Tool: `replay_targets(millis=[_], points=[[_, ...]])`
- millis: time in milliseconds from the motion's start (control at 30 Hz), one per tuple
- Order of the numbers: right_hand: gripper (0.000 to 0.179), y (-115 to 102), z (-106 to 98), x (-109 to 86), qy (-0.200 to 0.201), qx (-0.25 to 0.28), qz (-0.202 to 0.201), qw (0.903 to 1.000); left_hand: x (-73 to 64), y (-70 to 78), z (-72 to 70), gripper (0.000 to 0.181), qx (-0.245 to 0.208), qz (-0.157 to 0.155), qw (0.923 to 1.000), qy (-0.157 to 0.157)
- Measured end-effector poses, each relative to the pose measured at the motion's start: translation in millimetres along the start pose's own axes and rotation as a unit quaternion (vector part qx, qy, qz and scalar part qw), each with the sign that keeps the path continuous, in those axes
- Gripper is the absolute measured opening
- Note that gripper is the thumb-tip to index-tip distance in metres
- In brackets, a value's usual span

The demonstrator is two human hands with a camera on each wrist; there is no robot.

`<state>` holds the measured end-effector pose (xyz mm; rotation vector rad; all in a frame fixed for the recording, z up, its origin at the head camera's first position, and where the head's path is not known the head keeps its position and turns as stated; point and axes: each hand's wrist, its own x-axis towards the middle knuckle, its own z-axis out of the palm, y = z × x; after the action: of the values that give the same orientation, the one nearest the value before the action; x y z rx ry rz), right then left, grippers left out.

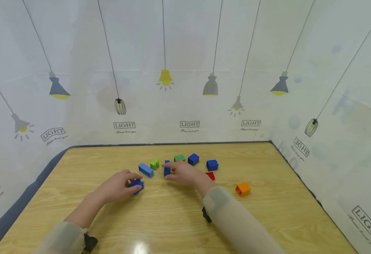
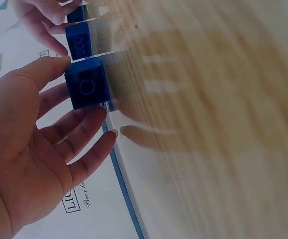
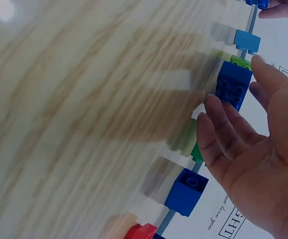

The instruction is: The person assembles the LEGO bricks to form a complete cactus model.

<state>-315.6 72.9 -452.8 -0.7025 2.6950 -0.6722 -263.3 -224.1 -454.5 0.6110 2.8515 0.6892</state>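
On the left of the group, my left hand (image 1: 118,187) holds a small blue toy brick (image 2: 86,82) between thumb and fingertips, low over the table. Its hollow underside faces the left wrist camera. My right hand (image 1: 186,173) has its thumb and fingers at opposite sides of another blue brick (image 3: 233,84), a studded one near the middle. Part of that brick is covered by the fingers in the head view. Between the hands lie a light blue long brick (image 1: 145,170) and a lime green brick (image 1: 154,164).
Behind the right hand are a green brick (image 1: 179,157) and a blue brick (image 1: 193,159). Farther right lie another blue brick (image 1: 212,165), a red piece (image 1: 210,175) partly behind the wrist, and an orange brick (image 1: 243,189). A lamp-print sheet (image 1: 153,106) borders the wooden table (image 1: 160,222).
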Motion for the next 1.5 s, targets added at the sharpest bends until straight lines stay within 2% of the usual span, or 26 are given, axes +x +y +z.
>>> replay_targets(millis=[133, 300, 467, 567, 733, 900, 1033, 1133, 1267, 1367, 1500], points=[[0.054, -3.1, 2.0, 4.6, -0.002, -0.027, 0.003, 0.9996, 0.0, -1.1, -0.3, 0.044, 0.000, 0.010, 1.0000, 0.001], [0.044, -4.1, 0.6, 2.6, -0.004, -0.031, 0.004, 0.9995, 0.9, -1.4, -0.2, 0.042, 0.002, 0.024, 0.9997, 0.002], [0.032, -1.3, -4.0, -5.7, -0.001, -0.014, -0.023, 0.9996, 1.0, 0.0, -0.6, 0.041, 0.000, 0.036, 0.9994, 0.002], [0.027, 1.9, -6.6, -12.0, -0.001, -0.009, -0.040, 0.9992, 0.3, 1.6, -1.3, 0.040, -0.007, 0.031, 0.9995, -0.001], [0.020, 7.8, -11.8, -24.3, -0.009, 0.002, -0.052, 0.9986, -0.5, 1.9, -0.7, 0.039, -0.016, 0.026, 0.9995, -0.007], [0.016, 14.6, -16.2, -35.5, -0.006, -0.010, -0.060, 0.9982, 0.0, 1.2, 1.5, 0.039, -0.017, 0.027, 0.9995, -0.007], [0.010, 20.3, -17.6, -42.4, -0.001, 0.000, -0.049, 0.9988, -0.2, 2.3, 1.9, 0.038, -0.018, 0.028, 0.9994, -0.005], [0.012, 23.7, -18.6, -46.9, -0.005, 0.027, -0.032, 0.9991, -0.3, 2.5, 2.3, 0.038, -0.016, 0.030, 0.9994, -0.004], [0.029, 27.3, -20.3, -51.7, -0.016, 0.050, -0.012, 0.9986, -0.5, 3.4, 3.3, 0.038, -0.015, 0.028, 0.9995, -0.006], [0.035, 30.7, -20.9, -53.7, -0.018, 0.034, -0.019, 0.9991, -1.0, 5.0, 3.5, 0.037, -0.018, 0.025, 0.9995, -0.007], [0.031, 35.0, -20.5, -54.7, -0.017, 0.022, -0.029, 0.9992, -1.4, 8.3, 3.6, 0.037, -0.018, 0.023, 0.9995, -0.007]])
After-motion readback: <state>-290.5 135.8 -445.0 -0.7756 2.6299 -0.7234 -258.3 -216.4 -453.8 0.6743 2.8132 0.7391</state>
